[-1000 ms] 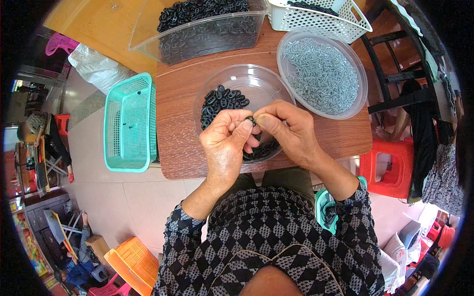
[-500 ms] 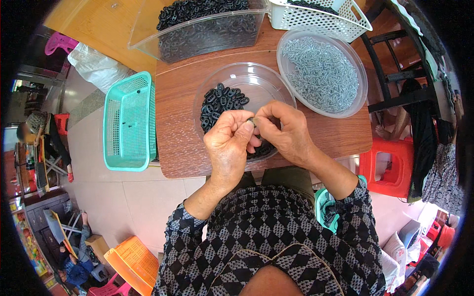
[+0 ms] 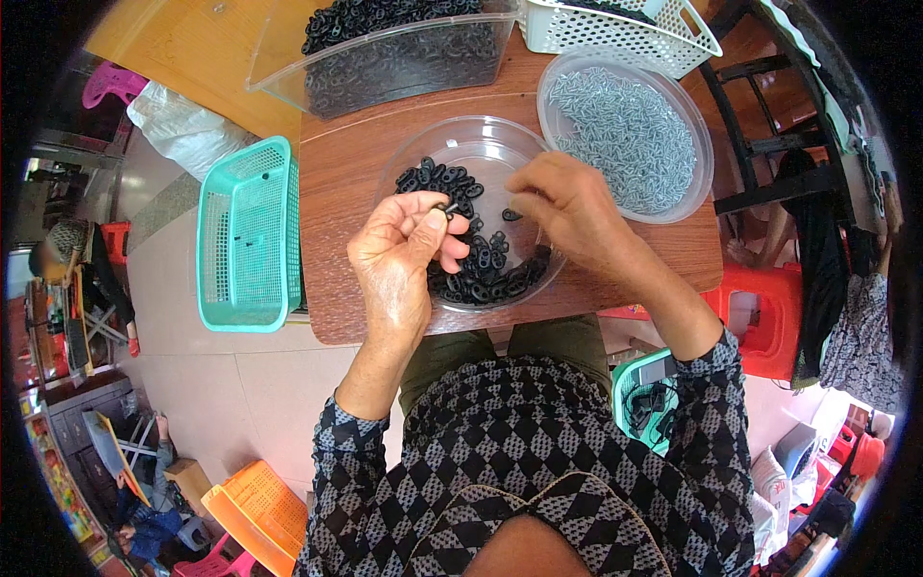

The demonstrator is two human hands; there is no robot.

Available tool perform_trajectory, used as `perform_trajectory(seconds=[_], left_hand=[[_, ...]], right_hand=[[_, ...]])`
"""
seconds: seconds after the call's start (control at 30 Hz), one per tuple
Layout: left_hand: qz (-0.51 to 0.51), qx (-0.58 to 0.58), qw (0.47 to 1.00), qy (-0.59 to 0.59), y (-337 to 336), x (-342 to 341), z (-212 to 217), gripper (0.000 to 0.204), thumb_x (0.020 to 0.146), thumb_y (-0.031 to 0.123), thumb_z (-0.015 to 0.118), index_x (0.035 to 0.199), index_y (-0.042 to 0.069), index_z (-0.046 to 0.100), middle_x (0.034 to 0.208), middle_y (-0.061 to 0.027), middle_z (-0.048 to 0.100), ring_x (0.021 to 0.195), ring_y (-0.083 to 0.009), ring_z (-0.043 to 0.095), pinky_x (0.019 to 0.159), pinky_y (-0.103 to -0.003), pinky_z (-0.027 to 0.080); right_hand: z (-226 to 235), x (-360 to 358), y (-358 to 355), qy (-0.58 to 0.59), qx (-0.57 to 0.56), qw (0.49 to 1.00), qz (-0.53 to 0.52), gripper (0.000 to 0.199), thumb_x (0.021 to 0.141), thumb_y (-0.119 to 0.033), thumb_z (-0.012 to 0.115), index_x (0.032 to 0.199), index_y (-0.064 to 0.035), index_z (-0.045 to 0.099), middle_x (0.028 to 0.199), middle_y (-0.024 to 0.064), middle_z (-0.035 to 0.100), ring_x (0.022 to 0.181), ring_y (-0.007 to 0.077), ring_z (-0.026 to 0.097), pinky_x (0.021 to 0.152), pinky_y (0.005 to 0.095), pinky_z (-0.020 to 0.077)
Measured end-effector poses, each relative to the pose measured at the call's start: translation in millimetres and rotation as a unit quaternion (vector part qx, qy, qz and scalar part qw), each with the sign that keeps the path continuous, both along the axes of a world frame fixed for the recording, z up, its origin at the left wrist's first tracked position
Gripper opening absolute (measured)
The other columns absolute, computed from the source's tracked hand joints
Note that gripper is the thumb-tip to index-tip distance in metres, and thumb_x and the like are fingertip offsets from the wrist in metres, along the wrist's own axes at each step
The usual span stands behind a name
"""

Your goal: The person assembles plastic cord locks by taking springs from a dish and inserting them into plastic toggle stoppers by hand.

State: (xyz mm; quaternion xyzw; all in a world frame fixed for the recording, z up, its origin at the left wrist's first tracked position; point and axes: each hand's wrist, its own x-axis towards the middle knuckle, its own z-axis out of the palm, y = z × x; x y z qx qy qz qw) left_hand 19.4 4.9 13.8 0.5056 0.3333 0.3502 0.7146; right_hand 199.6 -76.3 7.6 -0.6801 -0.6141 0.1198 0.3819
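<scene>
My left hand (image 3: 399, 255) is closed, pinching a small black oval piece (image 3: 439, 208) between thumb and forefinger above a round clear bowl (image 3: 490, 130). A short dark stub shows at the piece's end. My right hand (image 3: 567, 202) hovers over the bowl's right side, its fingers curled and slightly blurred. Just beside its fingertips is another black oval piece (image 3: 511, 214); whether the fingers touch it is unclear. Many black two-holed pieces (image 3: 486, 279) lie in the bowl's left and near parts. A round tub (image 3: 707, 144) full of small silvery screws (image 3: 625, 135) stands to the right.
At the table's back stand a clear bin (image 3: 404, 72) of black pieces and a white perforated basket (image 3: 615, 38). A turquoise basket (image 3: 207, 240) is left of the wooden table (image 3: 351, 183). Red stools (image 3: 760, 308) are at right; other people sit farther off.
My hands have parted: the left moved left with the black piece, the right moved up and right. More pieces in the bowl now show between them.
</scene>
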Motion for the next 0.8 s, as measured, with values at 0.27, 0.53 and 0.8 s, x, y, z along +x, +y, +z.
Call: perform_trajectory(seconds=[0.27,0.53,0.8], left_hand=[[-0.008,-0.008,1.0,0.012,-4,-4,-2,0.013,0.089,0.004,0.057,0.097,-0.006,0.058,0.08,-0.0156,0.066,0.06,-0.0156,0.062,0.05,-0.024,0.049],[-0.013,-0.028,1.0,0.004,-5,-5,4,0.012,0.089,0.003,0.056,0.098,-0.005,0.058,0.082,-0.0138,0.066,0.063,-0.013,0.062,0.052,-0.021,0.048],[-0.021,-0.045,0.998,-0.037,-9,1,13,0.013,0.09,0.004,0.056,0.099,-0.006,0.057,0.082,-0.015,0.066,0.063,-0.0147,0.062,0.051,-0.022,0.048]], right_hand=[[-17,-5,10,-0.31,-0.085,0.941,0.103,0.013,0.065,-0.01,0.065,0.074,-0.0018,0.063,0.08,0.0163,0.062,0.085,0.0303,0.057,0.07,0.0389,0.0479],[8,-5,8,0.079,-0.095,0.991,0.058,0.01,0.072,-0.005,0.063,0.08,-0.0017,0.066,0.073,0.0114,0.065,0.062,0.0244,0.06,0.058,0.035,0.0479],[18,-10,3,0.557,-0.154,0.816,0.003,0.013,0.084,-0.012,0.064,0.092,-0.0027,0.067,0.071,0.0018,0.064,0.06,0.0062,0.055,0.052,0.0188,0.0401]])
